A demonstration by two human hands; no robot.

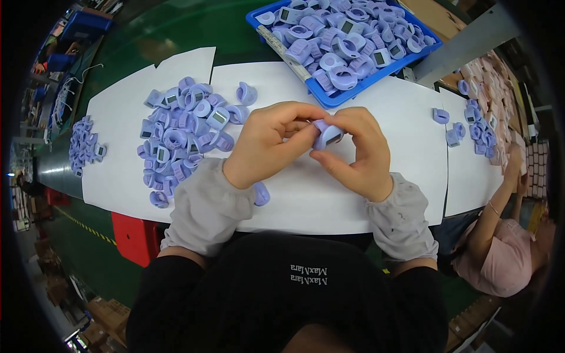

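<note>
Between my two hands, over the middle of the white-covered table (pixel 294 215), is a small lilac ring-shaped counter (pixel 329 136) with a grey display. My left hand (pixel 273 141) pinches its left side between thumb and fingertips. Thumb and forefinger of my right hand (pixel 359 153) grip its other side. To the left lies a loose heap of similar lilac ring counters (pixel 185 132), some with their displays up. A single counter (pixel 262 194) rests beside my left sleeve. The underside of the held counter is hidden by my fingers.
A blue tray (pixel 332 101) piled with lilac counters stands at the table's far side. A smaller cluster (pixel 85 144) lies at the far left. On the right, a metal post (pixel 465 50) rises near another person (pixel 500 253) with more counters and pink packages. A red stool (pixel 134 238) stands at lower left.
</note>
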